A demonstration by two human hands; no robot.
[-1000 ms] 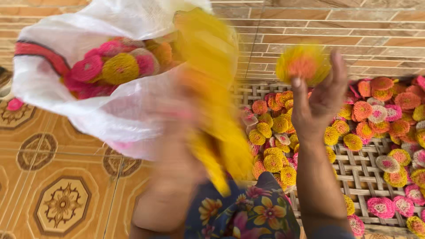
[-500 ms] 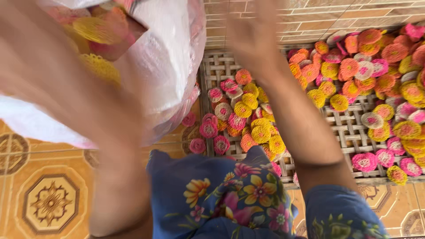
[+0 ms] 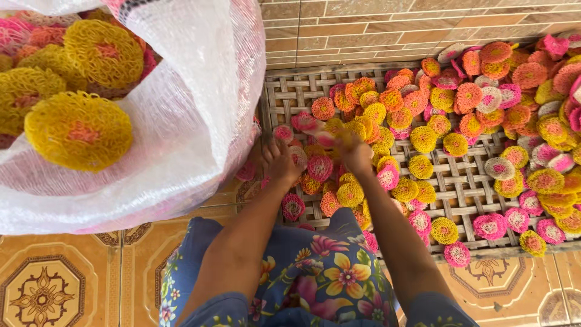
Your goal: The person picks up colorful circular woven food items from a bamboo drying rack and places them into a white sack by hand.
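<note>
Many round, lacy discs in yellow, orange and pink [image 3: 423,138] lie spread over a woven bamboo mat [image 3: 466,181] on the floor. Both of my arms reach down to the near left part of the pile. My left hand [image 3: 281,162] rests with fingers apart on pink and orange discs at the mat's left edge. My right hand [image 3: 355,152] is blurred and closed around a pink and yellow disc [image 3: 322,137] just above the pile. Left of my hands stands a white plastic sack [image 3: 200,115], open and filled with large yellow discs [image 3: 78,130].
A tan brick wall [image 3: 387,24] runs behind the mat. Patterned orange floor tiles [image 3: 42,290] lie at the lower left and right. My knees in blue flowered cloth [image 3: 315,278] fill the bottom centre. More discs are heaped toward the right edge [image 3: 544,79].
Both hands have come down from near the sack's mouth to the pile on the mat. The view has tilted downward, and the sack now sits at the upper left.
</note>
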